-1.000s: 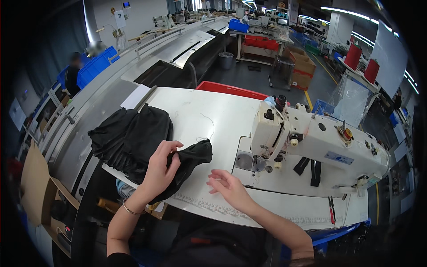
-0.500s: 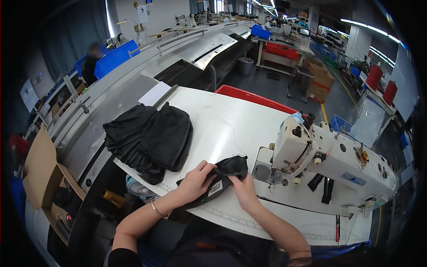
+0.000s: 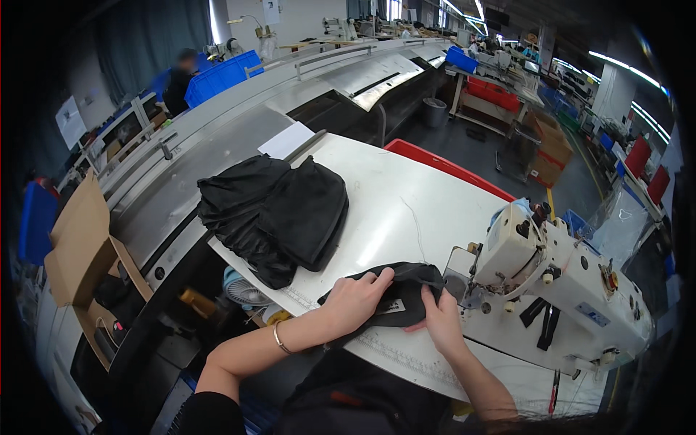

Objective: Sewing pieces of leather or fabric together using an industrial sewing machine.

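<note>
Between my hands is a black fabric piece with a small white label on its near side. My left hand grips its left part, with thumb and fingers closed on the upper edge. The right edge is pinched by my right hand, close to the sewing machine's needle area. A white sewing machine stands on the right of the white table. To the left lies a stack of black fabric pieces, several layers folded over one another.
Two black strips lie by the machine's base, and red-handled snips rest near the table's front right. A red bin sits beyond the far edge. On the left are an open cardboard box and a small fan.
The view has shifted, so the scene appears further right. My hands have opened out and turned the black fabric piece, so more of its panel around the label lies flatter.
</note>
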